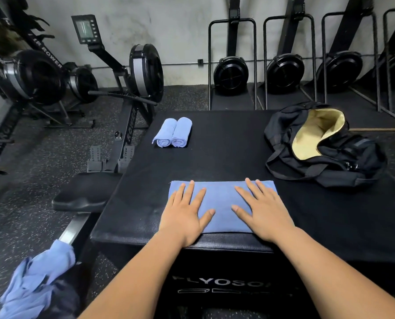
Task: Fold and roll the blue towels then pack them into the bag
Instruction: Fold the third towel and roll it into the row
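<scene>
1. The light is soft, even and indoor, and the pale wall (pixel 180 31) is the brightest area.
2. The black box top (pixel 226 146) carries a dull sheen near its front edge.
3. Dark detail is lost in the air rower (pixel 37 77) at the left.
4. Wide-angle distortion tilts the upright rowers (pixel 339 70) at the right edge.
5. The loose blue towel (pixel 37 279) in the lower-left corner and the box lettering (pixel 217 282) look smeared.
</scene>
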Demonstrator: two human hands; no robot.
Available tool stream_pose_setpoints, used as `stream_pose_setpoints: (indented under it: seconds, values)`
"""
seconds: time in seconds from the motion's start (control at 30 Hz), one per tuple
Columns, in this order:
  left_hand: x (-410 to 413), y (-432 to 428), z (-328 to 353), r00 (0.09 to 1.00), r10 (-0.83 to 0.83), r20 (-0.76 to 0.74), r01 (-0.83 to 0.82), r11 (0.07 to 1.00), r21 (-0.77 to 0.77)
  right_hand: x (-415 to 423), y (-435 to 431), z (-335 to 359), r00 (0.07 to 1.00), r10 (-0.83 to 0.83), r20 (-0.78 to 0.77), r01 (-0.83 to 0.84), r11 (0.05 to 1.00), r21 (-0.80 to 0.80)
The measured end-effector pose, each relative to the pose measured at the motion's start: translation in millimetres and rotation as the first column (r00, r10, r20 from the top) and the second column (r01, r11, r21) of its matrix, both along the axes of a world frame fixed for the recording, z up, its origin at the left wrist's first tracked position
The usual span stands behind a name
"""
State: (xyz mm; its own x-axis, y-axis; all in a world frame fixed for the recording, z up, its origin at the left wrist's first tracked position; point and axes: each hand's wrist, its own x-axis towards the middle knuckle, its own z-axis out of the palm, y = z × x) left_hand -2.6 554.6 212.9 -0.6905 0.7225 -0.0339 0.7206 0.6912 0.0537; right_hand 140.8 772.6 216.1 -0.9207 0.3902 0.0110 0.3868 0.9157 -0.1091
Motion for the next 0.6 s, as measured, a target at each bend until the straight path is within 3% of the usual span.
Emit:
stream_pose_setpoints:
  seconds: [0.33,0.4,0.5,0.6]
  values:
    - [16.6,0.0,5.2,0.983,0.143,-0.114,-0.133,0.987,0.090,-0.7,-8.7,-4.6,0.998,-0.054,-0.026,0.055,0.998,0.026]
    - [20.4,-3.4,2.8,0.974,0.071,-0.216,-0.029,0.981,0.190,1.8,-12.3,-4.2,0.995,-0.012,-0.101,0.024,0.993,0.117]
    - [22.2,-9.1,-6.5,0.943,-0.065,-0.326,0.157,0.952,0.264,3.9,-15.2,-9.9,0.946,0.223,-0.234,-0.174,0.962,0.212]
    - [20.5,-9.4,-8.8,0.947,-0.068,-0.315,0.162,0.945,0.285,3.0,-16.9,-14.0,0.927,0.199,-0.317,-0.171,0.979,0.115]
